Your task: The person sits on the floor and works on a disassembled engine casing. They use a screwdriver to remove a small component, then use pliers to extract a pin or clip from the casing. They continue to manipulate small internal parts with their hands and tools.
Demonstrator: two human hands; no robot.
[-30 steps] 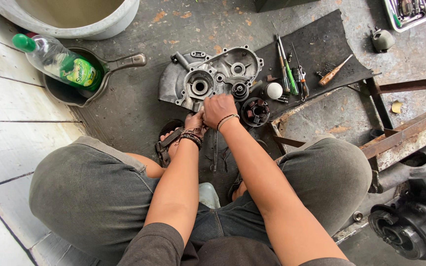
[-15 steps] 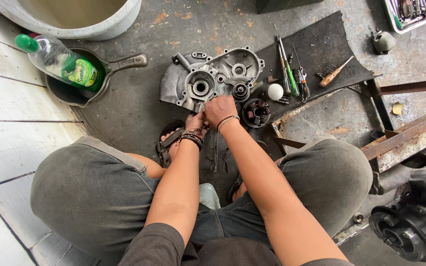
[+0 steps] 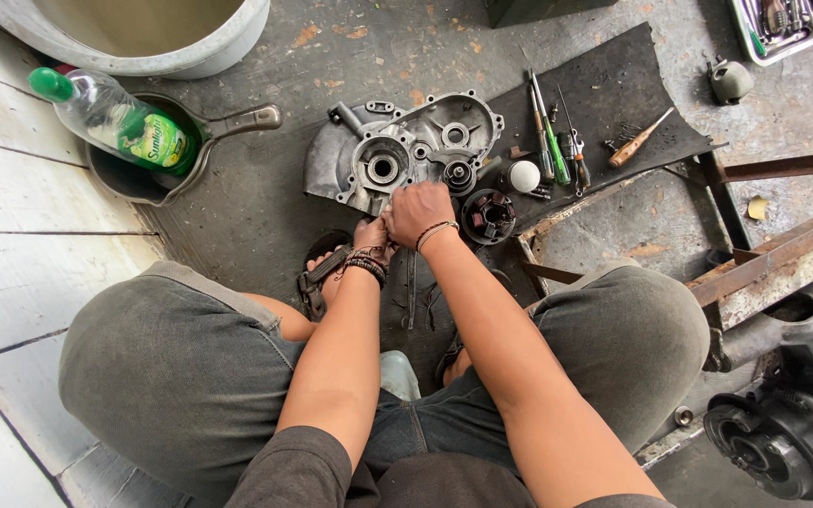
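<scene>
Both hands at the near edge of a grey cast-metal engine case half (image 3: pixel 406 150), lying open side up on the concrete floor (image 3: pixel 265 216).

Right hand (image 3: pixel 418 211) is curled into a loose fist at the case's near edge; left hand (image 3: pixel 370 233) presses against it just nearer the body. Fingers are turned under, so whether either holds anything cannot be told. Just right of the case: a dark round rotor part (image 3: pixel 488 216) and a white ball-shaped knob (image 3: pixel 523 175). Further right, on a black rubber mat (image 3: pixel 613 85), lie screwdrivers (image 3: pixel 549 132) and a wooden-handled tool (image 3: pixel 639 138). Left of the case, a dented metal saucepan (image 3: pixel 138 179) carries a clear green-capped bottle (image 3: pixel 115 118).
</scene>
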